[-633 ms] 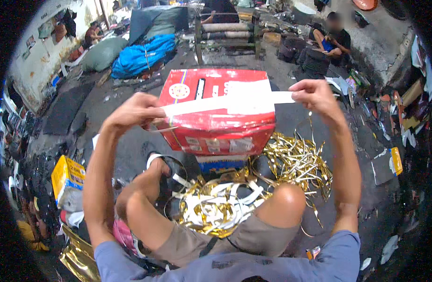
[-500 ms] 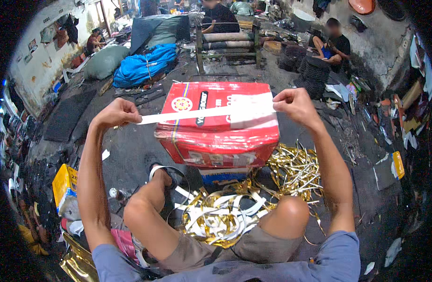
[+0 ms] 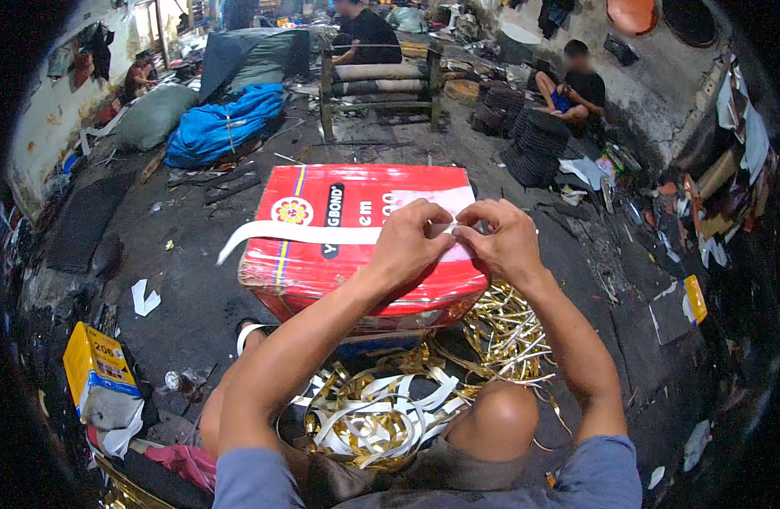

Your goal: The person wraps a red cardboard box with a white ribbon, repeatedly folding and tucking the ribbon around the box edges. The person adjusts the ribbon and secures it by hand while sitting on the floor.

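A red cardboard box (image 3: 322,276) stands in front of me between my knees and the far floor. Across its top runs a white strip (image 3: 309,233), its loose left end curling out past the box edge. My left hand (image 3: 409,243) is closed in a pinch on the strip toward the box's right side. Thumb to thumb with it, my right hand (image 3: 505,243) pinches the strip's right end; the fingers hide most of that end. A pale sheet (image 3: 458,199) lies on the box top beneath and behind my hands.
White and gold strips (image 3: 381,416) lie heaped between my legs, with a gold tangle (image 3: 513,335) right of the box. A yellow carton (image 3: 100,365) stands at left. Farther off are a blue bundle (image 3: 224,125), a wooden rack (image 3: 381,89) and seated people.
My left hand has let go of the strip's left end and moved right to meet my right hand. The strip, taut before, now curves loosely. The view has shifted slightly.
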The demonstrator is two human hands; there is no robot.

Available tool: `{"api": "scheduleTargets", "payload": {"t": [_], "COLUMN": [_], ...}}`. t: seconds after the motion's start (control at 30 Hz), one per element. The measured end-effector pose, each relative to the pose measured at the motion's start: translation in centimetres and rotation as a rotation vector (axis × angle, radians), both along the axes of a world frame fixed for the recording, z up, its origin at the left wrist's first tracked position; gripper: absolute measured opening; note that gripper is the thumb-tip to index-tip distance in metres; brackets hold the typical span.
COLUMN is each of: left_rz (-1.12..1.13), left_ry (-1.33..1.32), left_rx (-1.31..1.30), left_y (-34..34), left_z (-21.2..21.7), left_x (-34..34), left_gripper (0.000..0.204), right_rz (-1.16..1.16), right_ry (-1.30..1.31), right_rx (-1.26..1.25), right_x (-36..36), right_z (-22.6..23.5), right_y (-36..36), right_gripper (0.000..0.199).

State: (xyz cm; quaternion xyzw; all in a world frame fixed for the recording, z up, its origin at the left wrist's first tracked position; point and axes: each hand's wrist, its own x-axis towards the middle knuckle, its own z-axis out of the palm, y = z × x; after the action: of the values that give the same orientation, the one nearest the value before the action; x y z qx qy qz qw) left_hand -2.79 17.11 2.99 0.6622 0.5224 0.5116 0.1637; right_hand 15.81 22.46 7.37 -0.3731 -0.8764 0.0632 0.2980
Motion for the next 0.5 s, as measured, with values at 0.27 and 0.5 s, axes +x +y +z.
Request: {"api": "scheduleTargets", "payload": {"t": [0.27, 0.5], "left_rz": [0.012, -0.032], "left_ry": [0.126, 0.166], "left_rx": [0.12, 0.103], "left_y": [0.1, 0.2], "left_z": [-0.9, -0.9], "left_x": [0.4, -0.1], "left_gripper": [0.014, 0.013], "right_rz": [0.229, 0.305], "right_ry": [-0.117, -0.16], "right_rx": [0.305, 0.174], "right_x": [1.6, 2.1], "right_z": [0.0, 0.3], "right_y": [0.8, 0.7], "right_gripper": [0.013, 0.016]}}
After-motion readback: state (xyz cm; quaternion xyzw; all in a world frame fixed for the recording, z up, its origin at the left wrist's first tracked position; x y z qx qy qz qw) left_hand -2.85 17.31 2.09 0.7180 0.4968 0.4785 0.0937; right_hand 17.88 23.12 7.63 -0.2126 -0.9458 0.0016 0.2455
